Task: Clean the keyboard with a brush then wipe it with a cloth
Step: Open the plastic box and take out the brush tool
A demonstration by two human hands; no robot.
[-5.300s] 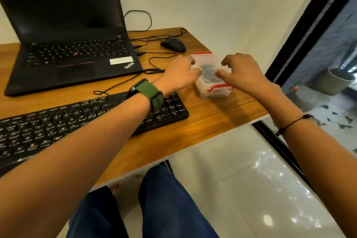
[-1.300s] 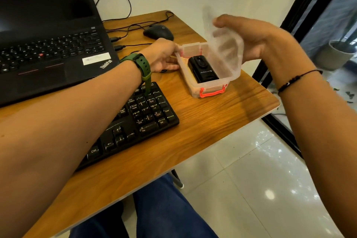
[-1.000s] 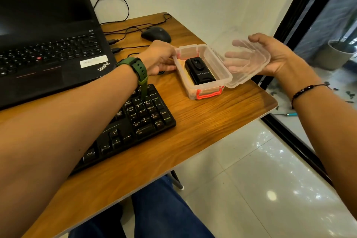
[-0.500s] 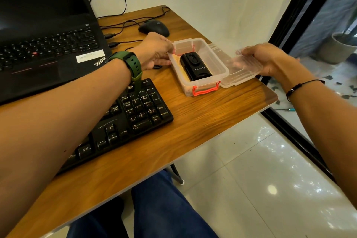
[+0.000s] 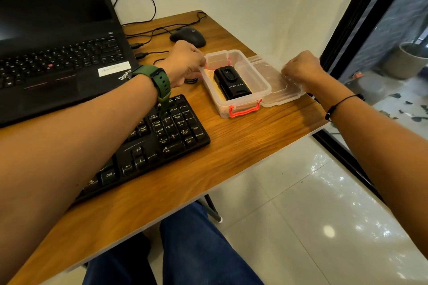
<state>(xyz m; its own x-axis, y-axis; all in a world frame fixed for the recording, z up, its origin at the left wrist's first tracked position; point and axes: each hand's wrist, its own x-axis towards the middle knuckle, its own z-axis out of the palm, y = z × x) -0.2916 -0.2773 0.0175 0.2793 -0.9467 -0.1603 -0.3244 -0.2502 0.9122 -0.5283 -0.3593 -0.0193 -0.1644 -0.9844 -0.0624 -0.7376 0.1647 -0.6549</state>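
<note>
Head view: both hands sit at a clear box (image 5: pixel 234 90) on the bench (image 5: pixel 231 146). Left hand (image 5: pixel 185 62) grips the box's far-left rim, its fingertips hidden. Right hand (image 5: pixel 301 68) curls its fingers on the clear lid (image 5: pixel 278 90) lying just right of the box. Inside lies a black device (image 5: pixel 231 83); whether it is the brush is unclear. The left forearm covers much of the keyboard (image 5: pixel 166 136), whose left end cannot be seen.

My left forearm is covering most of the keyboard (image 5: pixel 166 132), leaving only its right end showing. The laptop (image 5: pixel 58 53) is running off the top and left edges. My right hand (image 5: pixel 301 69) is hiding its own fingertips against the clear lid (image 5: pixel 275 90).
</note>
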